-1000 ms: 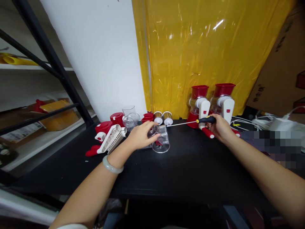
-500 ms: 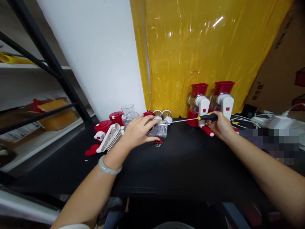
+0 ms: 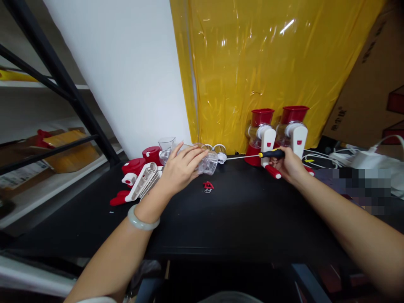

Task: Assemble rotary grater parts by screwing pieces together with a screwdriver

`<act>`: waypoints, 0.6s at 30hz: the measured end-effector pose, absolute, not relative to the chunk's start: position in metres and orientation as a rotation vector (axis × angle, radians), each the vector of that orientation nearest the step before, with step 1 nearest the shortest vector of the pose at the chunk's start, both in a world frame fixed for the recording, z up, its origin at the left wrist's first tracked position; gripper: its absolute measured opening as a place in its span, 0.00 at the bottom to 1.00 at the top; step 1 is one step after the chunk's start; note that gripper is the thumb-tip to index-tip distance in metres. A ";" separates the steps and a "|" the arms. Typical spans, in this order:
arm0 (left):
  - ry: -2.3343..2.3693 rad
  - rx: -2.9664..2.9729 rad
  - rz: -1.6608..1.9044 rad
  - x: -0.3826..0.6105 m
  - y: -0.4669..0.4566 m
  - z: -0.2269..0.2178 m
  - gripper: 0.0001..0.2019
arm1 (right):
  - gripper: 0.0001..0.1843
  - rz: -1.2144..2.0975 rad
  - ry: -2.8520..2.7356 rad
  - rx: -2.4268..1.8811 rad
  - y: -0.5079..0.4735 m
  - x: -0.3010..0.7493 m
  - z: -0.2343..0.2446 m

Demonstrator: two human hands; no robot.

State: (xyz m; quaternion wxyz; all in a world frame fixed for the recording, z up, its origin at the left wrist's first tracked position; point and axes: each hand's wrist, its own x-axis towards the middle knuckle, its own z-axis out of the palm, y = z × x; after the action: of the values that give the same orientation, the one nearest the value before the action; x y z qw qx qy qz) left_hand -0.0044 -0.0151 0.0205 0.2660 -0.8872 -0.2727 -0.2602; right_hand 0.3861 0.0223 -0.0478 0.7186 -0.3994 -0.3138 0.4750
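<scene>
My left hand [image 3: 180, 170] is wrapped round a clear plastic housing [image 3: 206, 163], held a little above the black table [image 3: 240, 214]. A small red part [image 3: 208, 185] lies on the table just below it. My right hand [image 3: 288, 165] grips a screwdriver [image 3: 252, 156] with a black and yellow handle; its thin shaft points left toward the clear housing. Two assembled red and white grater machines [image 3: 277, 132] stand right behind my right hand, against the yellow sheet.
Loose red, white and clear parts [image 3: 143, 174] lie at the table's back left, with metal drums [image 3: 220, 151] beside them. White cables and a charger [image 3: 362, 160] sit at the right. A black metal shelf frame [image 3: 63, 80] stands at the left, cardboard boxes [image 3: 372, 84] at the right.
My left hand lifted the clear housing off the table and moved it back and left. The small red part stayed behind on the table. The right hand with the screwdriver barely moved.
</scene>
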 end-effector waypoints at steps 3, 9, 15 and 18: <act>-0.750 -2.399 -0.671 -0.004 -0.015 0.019 0.33 | 0.12 1.057 -0.700 -0.873 0.020 0.384 -0.046; -0.724 -2.358 -0.732 -0.006 -0.012 0.018 0.32 | 0.10 1.017 -0.709 -0.844 0.017 0.381 -0.042; -0.696 -2.262 -0.813 -0.005 -0.009 0.016 0.31 | 0.09 0.997 -0.709 -0.807 0.016 0.378 -0.041; -0.732 -2.198 -0.862 -0.004 -0.010 0.015 0.32 | 0.09 0.997 -0.684 -0.799 0.015 0.378 -0.038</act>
State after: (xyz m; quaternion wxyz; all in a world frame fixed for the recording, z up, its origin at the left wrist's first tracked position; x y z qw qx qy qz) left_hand -0.0038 -0.0102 0.0152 0.3288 -0.8397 -0.2796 -0.3296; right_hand 0.3782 0.0152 -0.0381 0.7488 -0.3653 -0.3128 0.4562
